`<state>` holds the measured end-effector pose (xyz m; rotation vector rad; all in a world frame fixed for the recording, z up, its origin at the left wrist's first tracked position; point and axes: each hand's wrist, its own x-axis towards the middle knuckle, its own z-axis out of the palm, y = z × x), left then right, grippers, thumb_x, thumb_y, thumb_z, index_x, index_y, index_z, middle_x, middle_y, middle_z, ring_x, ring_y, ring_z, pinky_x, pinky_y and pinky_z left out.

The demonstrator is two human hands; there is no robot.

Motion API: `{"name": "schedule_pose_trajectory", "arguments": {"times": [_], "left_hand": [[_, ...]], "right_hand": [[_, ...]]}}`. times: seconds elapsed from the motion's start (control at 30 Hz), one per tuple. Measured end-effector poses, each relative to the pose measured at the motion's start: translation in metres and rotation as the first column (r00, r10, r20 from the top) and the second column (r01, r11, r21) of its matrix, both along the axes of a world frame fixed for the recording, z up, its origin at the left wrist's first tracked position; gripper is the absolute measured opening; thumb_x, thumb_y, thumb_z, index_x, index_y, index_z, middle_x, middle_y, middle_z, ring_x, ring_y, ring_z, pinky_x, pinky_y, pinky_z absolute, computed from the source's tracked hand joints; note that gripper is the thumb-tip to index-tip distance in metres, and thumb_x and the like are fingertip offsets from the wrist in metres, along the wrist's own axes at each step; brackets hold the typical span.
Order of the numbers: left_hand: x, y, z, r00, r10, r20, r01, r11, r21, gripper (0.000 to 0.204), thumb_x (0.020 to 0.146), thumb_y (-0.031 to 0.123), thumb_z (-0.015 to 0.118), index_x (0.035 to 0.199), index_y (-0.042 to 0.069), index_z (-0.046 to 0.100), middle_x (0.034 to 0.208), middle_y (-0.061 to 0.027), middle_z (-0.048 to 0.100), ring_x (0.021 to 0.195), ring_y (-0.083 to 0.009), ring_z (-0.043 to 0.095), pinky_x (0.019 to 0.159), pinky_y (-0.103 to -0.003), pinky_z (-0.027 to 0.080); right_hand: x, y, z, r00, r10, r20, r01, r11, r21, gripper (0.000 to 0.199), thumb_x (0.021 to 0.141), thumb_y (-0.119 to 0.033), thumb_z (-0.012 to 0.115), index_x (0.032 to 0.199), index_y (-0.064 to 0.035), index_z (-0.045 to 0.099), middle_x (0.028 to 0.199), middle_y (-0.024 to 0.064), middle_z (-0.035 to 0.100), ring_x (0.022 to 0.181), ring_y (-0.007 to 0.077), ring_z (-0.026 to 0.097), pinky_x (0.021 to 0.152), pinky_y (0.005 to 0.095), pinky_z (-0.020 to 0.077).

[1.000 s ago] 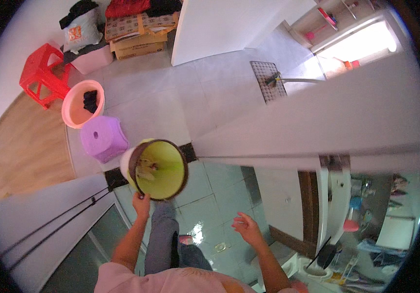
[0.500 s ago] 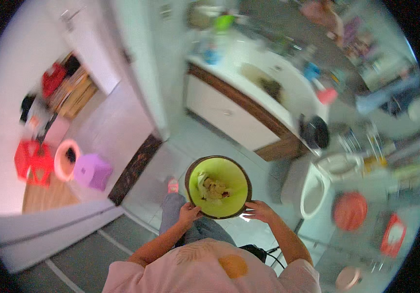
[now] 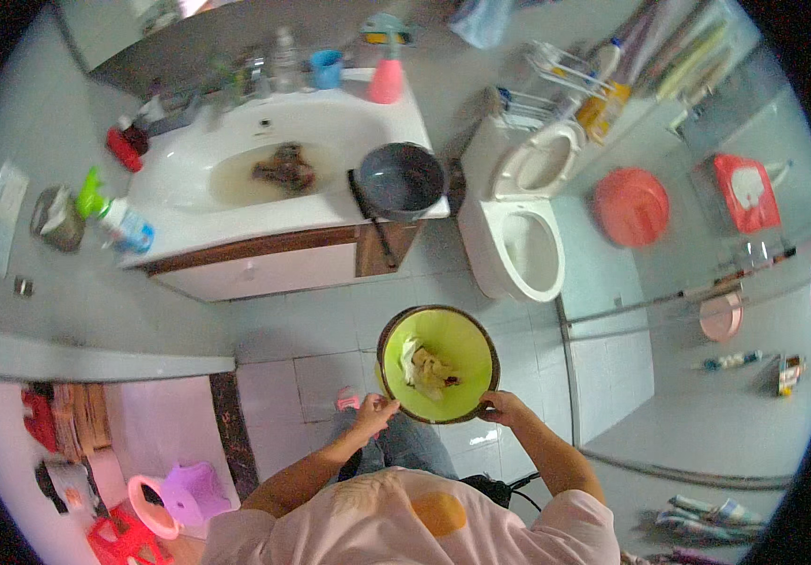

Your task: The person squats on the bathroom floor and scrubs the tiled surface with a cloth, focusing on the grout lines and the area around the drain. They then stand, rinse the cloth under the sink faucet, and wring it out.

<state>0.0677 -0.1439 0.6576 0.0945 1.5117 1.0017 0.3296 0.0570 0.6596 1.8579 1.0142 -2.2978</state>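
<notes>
A lime-green trash can [image 3: 467, 353] with a dark rim is held out in front of my body, its mouth facing up. Crumpled pale tissue and scraps [image 3: 432, 369] lie inside it. My left hand [image 3: 373, 414] is closed on the near left of its rim, and my right hand [image 3: 503, 409] grips the rim on the near right. The can's outer wall and base are mostly hidden beneath its mouth.
Ahead on the left is a washbasin [image 3: 170, 169] with murky water and a dark soaked cloth [image 3: 283, 169]. A dark pan [image 3: 401, 179] rests on its corner. The toilet [image 3: 528, 247] stands open, beside a red basin [image 3: 632, 207]. A purple stool [image 3: 196, 492] sits beyond the doorway.
My view has turned to the right: the washbasin and toilet have shifted left in the picture, and the doorway has dropped to the lower left. Both hands still hold the trash can.
</notes>
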Motion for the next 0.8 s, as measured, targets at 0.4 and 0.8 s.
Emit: {"name": "schedule_pose_trajectory", "arguments": {"times": [0.4,0.8], "left_hand": [[-0.059,0.055,-0.094,0.976,0.131,0.175,-0.113,0.988,-0.11,0.026,0.079,0.021,0.063,0.097,0.005,0.05,0.084,-0.0067,0.06,0.071,-0.0179,0.06,0.064,-0.028,0.048],[0.001,0.101,-0.11,0.913,0.39,0.118,-0.28,0.811,-0.514,0.028,0.084,0.024,0.058,0.099,0.001,0.054,0.097,-0.0189,0.06,0.087,-0.0294,0.06,0.064,-0.039,0.05]], "right_hand": [[-0.021,0.198,-0.146,0.901,-0.398,0.17,0.413,0.909,-0.057,0.025,0.075,-0.007,0.06,0.098,-0.0017,0.051,0.09,0.0101,0.054,0.076,0.0256,0.056,0.059,0.0367,0.0499],[-0.156,0.412,-0.362,0.977,-0.039,0.211,-0.039,0.935,0.352,0.028,0.074,-0.006,0.062,0.1,0.0001,0.054,0.078,0.0098,0.057,0.064,0.0238,0.056,0.047,0.0355,0.0441]]}}
